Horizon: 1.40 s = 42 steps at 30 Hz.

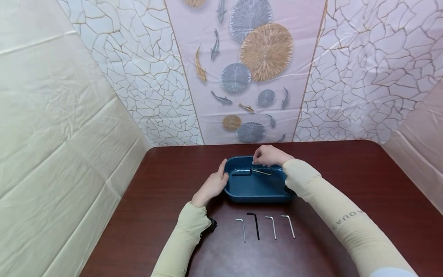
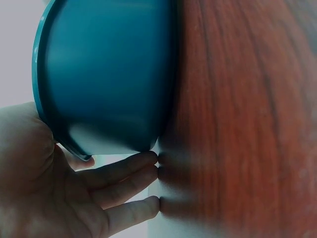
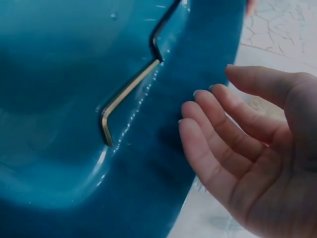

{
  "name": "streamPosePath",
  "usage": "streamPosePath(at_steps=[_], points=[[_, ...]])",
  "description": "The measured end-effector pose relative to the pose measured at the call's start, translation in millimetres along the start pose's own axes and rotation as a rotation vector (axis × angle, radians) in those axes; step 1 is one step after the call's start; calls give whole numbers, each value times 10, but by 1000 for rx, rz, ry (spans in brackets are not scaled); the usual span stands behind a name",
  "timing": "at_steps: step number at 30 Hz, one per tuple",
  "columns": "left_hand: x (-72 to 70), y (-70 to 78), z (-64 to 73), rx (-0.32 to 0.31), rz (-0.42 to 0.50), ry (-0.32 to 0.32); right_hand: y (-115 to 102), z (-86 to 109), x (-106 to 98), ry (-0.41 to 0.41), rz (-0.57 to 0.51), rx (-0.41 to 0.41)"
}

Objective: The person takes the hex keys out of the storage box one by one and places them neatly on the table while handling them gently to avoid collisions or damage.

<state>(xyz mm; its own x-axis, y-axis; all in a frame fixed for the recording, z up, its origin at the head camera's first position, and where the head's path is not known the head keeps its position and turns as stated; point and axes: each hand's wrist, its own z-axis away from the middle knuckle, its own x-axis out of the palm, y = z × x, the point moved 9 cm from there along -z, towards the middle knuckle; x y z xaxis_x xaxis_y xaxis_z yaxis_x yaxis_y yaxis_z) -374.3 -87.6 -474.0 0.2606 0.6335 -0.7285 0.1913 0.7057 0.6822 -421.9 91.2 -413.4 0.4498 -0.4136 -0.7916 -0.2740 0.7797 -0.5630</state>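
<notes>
A blue tray (image 1: 257, 198) stands on the table. My left hand (image 1: 212, 184) holds its left rim; in the left wrist view, several fingertips touch the tabletop beside the tray's outer wall (image 2: 109, 74). Over the far right part of the tray is my right hand (image 1: 270, 155), its fingers loosely bent and a gap between thumb and fingers (image 3: 237, 134), with nothing held. Inside the tray lies a brass-coloured hex key (image 3: 129, 94), and its tip meets a black hex key (image 3: 157, 37) along the far side. The right hand is apart from both.
In front of the tray, a row of hex keys lies on the dark red table (image 1: 166, 231): a silver one (image 1: 243, 231), a black one (image 1: 257, 227) and two more silver ones, the last hex key (image 1: 290, 227) at the right. A patterned cloth (image 1: 235, 107) hangs behind the table.
</notes>
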Motion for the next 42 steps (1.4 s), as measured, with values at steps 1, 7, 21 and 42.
streamPosePath(at_steps=[1,7,21,42], points=[[3,0,1,-1,2,-1,-5,-9,17,-5,9,-5],[10,15,-7,8,7,-3,-20,-37,139,-53,5,-10],[22,-2,-2,15,19,-4,-60,-121,302,-142,66,3],[44,-33,-3,0,37,-4,-26,-137,516,-366,115,-43]])
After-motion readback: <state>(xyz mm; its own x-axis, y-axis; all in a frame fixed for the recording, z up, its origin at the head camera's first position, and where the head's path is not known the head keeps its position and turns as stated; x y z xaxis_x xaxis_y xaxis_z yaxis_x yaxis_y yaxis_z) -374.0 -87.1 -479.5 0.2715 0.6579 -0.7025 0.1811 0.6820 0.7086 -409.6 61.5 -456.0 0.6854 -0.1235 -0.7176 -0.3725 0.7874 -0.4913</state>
